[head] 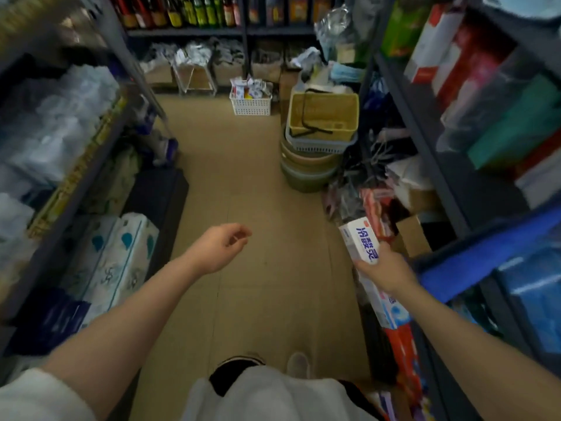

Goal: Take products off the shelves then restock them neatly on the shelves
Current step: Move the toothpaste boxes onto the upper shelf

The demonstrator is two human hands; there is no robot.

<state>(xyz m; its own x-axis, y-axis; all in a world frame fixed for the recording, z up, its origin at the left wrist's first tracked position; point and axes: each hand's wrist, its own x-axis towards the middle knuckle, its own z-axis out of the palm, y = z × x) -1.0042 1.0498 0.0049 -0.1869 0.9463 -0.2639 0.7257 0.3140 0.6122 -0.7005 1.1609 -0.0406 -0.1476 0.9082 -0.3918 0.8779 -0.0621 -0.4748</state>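
Two baskets: white (250, 106) w/ packets, yellow (323, 113).

I wear a loose white short-sleeved cotton top (273, 396); its left sleeve (39, 396) ends above my elbow, so both my forearms are bare down to the wrists. My left grip (223, 246) and my right grip (387, 273) carry no gloves, rings or watch that I can make out. Below the hem, dark trousers (230, 375) show, and one pale, blurred shoe toe (299, 364) pokes out beside them.
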